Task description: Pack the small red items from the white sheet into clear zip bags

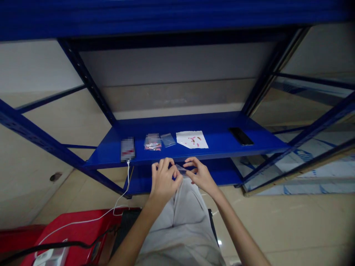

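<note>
Between my two hands, just in front of the shelf edge and above my lap, is a small clear plastic bag (181, 169). My left hand (165, 177) pinches its left side with curled fingers. At its right side my right hand (200, 174) grips it between thumb and fingers. On the blue shelf (219, 129) beyond, a white sheet of paper (183, 139) bears several small pink and brownish pieces (194, 139). Left of it lie a flat clear zip bag (168, 140) and a stack of zip bags (152, 142) with small pink and red pieces inside.
A black phone (240, 136) lies at the shelf's right. At its left end a blurred-out device (128, 149) has a white cable (124, 192) running down to a power strip (52, 256) on a red stool (80, 229). Blue posts (88, 81) frame the shelf.
</note>
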`<action>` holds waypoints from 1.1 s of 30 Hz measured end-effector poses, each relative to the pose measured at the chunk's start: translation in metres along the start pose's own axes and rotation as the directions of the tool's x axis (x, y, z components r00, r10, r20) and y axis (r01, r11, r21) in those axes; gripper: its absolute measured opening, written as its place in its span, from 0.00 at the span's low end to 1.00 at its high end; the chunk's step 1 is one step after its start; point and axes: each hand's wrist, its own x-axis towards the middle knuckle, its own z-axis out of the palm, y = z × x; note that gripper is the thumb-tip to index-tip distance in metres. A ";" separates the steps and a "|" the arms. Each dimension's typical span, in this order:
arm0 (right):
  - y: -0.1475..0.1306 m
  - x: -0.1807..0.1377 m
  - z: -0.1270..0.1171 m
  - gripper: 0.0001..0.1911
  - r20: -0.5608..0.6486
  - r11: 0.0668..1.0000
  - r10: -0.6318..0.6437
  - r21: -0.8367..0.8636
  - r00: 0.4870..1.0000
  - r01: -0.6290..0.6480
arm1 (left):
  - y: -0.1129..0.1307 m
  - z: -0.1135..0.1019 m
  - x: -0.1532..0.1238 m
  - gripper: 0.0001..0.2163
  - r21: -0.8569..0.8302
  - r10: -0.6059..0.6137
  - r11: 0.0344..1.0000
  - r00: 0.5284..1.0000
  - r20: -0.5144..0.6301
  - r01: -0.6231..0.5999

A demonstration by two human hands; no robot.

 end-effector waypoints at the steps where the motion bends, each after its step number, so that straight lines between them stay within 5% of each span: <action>1: -0.001 0.000 0.000 0.18 0.034 0.999 0.005 0.037 0.999 -0.007 | -0.002 0.000 0.001 0.08 -0.017 -0.022 1.000 1.000 -0.005 0.022; 6: -0.005 0.006 -0.002 0.23 0.313 0.925 0.022 0.355 0.950 -0.139 | -0.009 0.003 0.016 0.08 -0.286 -0.091 0.953 0.995 0.037 0.098; 9: 0.003 0.017 -0.001 0.27 0.345 0.840 0.055 0.491 0.937 -0.230 | -0.010 0.011 0.035 0.10 -0.500 -0.117 0.858 0.993 0.029 0.116; 13: 0.027 0.041 -0.007 0.25 0.192 0.812 0.146 0.538 0.971 -0.228 | -0.015 0.038 0.064 0.12 -0.687 -0.163 0.709 0.985 0.061 0.160; 18: 0.052 0.087 -0.046 0.28 -0.191 0.863 0.223 0.495 0.956 -0.103 | -0.029 0.095 0.093 0.12 -0.746 -0.298 0.593 0.943 0.146 0.303; 23: 0.072 0.133 -0.078 0.29 -0.431 0.961 0.144 0.275 0.891 -0.022 | -0.032 0.141 0.116 0.07 -0.631 -0.299 0.737 0.954 0.016 0.241; 27: 0.085 0.150 -0.075 0.33 -0.413 0.974 0.112 0.224 0.904 -0.018 | -0.035 0.163 0.129 0.08 -0.473 -0.278 0.844 0.961 0.017 0.252; 33: 0.090 0.150 -0.073 0.37 -0.364 0.945 0.177 0.321 0.914 -0.056 | -0.046 0.184 0.133 0.10 -0.389 -0.274 0.878 0.959 0.074 0.281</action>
